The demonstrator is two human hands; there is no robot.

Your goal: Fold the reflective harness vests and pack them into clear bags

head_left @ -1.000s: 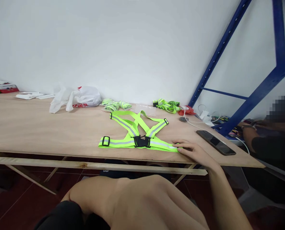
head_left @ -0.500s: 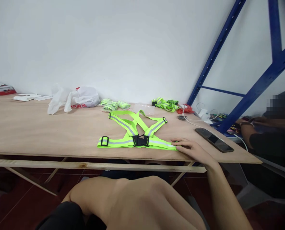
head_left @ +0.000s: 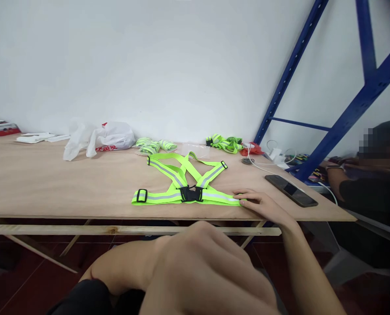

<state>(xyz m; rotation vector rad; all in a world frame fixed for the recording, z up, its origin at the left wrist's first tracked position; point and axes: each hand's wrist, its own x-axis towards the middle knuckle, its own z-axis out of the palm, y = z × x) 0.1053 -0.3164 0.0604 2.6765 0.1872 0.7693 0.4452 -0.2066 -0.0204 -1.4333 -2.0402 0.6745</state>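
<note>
A fluorescent yellow-green reflective harness vest [head_left: 170, 168] with silver stripes lies spread on the wooden table, its black buckle [head_left: 191, 194] near the front edge. My right hand [head_left: 262, 205] rests at the right end of its waist strap, fingers stretched out and touching the strap. Large and close to the camera, my left hand [head_left: 208, 267] is raised in front of the table edge, apart from the vest. Its back and knuckles show, while the fingertips are hidden, so I cannot see whether it holds anything.
Behind the vest lie packed reflective bands [head_left: 151, 146], a bundled vest [head_left: 226, 143] and a white plastic bag [head_left: 113, 135]. A phone [head_left: 291, 190] is right of my right hand. Blue shelving [head_left: 342, 118] rises at the right, with another person's arm [head_left: 334, 173] beyond.
My left hand has risen slightly toward the camera. The right hand stays on the strap, and the vest has not moved on the table. The view has shifted a little.
</note>
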